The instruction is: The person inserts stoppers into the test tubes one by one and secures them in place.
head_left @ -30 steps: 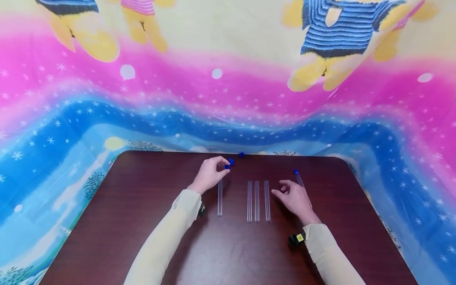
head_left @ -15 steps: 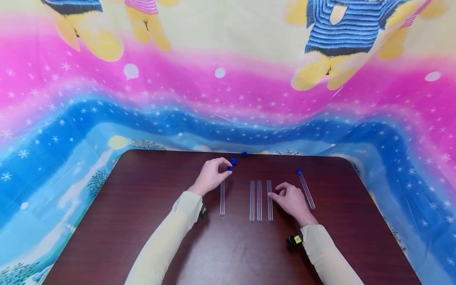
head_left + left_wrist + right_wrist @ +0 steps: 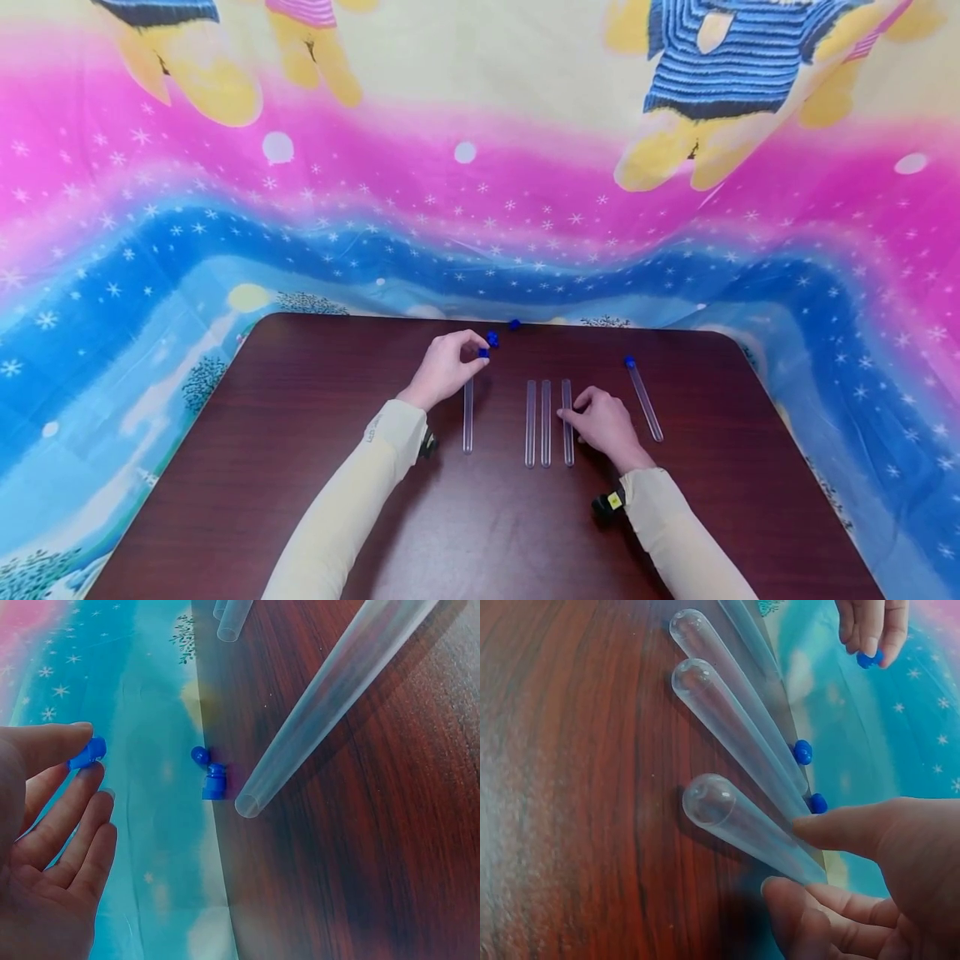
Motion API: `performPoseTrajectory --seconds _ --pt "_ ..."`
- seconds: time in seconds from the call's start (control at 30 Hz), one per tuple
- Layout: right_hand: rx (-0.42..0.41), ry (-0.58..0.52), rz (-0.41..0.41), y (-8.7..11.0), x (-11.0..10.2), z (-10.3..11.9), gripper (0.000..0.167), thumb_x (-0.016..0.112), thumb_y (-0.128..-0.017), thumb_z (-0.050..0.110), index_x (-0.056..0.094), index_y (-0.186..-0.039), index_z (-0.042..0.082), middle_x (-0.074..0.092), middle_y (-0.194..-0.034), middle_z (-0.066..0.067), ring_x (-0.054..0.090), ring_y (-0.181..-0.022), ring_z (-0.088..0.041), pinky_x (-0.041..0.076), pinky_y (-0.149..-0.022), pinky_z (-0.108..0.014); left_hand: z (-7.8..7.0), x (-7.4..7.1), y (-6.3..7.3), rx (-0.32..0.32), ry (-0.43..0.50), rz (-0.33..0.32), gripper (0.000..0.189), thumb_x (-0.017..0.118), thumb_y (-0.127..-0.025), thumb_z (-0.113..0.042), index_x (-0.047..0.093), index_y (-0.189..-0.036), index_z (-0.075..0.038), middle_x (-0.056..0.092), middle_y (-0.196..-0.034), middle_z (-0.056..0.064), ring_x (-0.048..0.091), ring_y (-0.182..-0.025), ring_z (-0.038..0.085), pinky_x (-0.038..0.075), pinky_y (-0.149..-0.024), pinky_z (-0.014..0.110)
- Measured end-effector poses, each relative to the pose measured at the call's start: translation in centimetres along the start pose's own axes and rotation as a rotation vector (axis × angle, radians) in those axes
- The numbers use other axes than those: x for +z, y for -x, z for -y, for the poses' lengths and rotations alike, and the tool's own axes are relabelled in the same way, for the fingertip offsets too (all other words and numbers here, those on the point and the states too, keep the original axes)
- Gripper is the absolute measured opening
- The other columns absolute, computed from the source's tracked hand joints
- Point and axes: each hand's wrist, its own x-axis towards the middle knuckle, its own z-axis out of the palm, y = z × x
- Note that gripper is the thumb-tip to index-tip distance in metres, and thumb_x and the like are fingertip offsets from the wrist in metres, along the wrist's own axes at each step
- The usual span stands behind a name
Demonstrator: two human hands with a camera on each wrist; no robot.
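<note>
While the left hand (image 3: 441, 371) pinches a blue cap (image 3: 94, 749) toward the far side, seemingly by its sides to leave an end free, the right hand (image 3: 606, 423) straddles the right tube (image 3: 568, 448) of the middle three, thumb and fingers parted; contact cannot be told; wider spacing there likely gives finger room.

Head view: bright, even light, apparently from above. Dark reddish-brown wood-grain table (image 3: 495, 542): pale, diffuse sheen near its centre front. Cream-coloured cloth left sleeve (image 3: 322, 508): soft dark shadow alongside. Pink-and-blue printed fabric backdrop (image 3: 420, 208): well lit, its pattern stretched toward the corners. Left wrist view: dimmer; long clear hollow tube (image 3: 330, 712) with milky streaks and soft shadow; small blue caps (image 3: 215, 782) slightly blurred. Right wrist view: hazy; clear round-ended tube (image 3: 712, 802) with white glints; dark shade beside the right hand (image 3: 922, 877).
</note>
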Motion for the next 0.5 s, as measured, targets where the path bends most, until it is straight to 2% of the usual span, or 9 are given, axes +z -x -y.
performPoseTrajectory --seconds 0.2,0.5 --pt "0.031 -0.028 0.034 -0.14 0.18 0.03 0.031 0.077 -0.093 0.026 0.060 -0.102 0.003 0.062 -0.065 -0.006 0.065 -0.053 -0.018 0.053 -0.051 -0.034 0.01 0.01 0.03 -0.004 0.013 0.000 0.017 0.080 -0.091 -0.016 0.074 -0.107 -0.014 0.071 -0.100 -0.002 0.062 -0.090 0.015 0.053 -0.082 0.033" --pt "0.051 -0.048 0.036 -0.29 0.29 -0.05 0.025 0.077 -0.093 0.025 0.061 -0.095 0.005 0.064 -0.066 -0.006 0.064 -0.053 -0.019 0.054 -0.051 -0.034 -0.05 0.05 0.03 0.001 0.020 0.002 0.017 0.080 -0.091 -0.016 0.074 -0.107 -0.014 0.071 -0.100 -0.002 0.063 -0.090 0.015 0.053 -0.082 0.034"
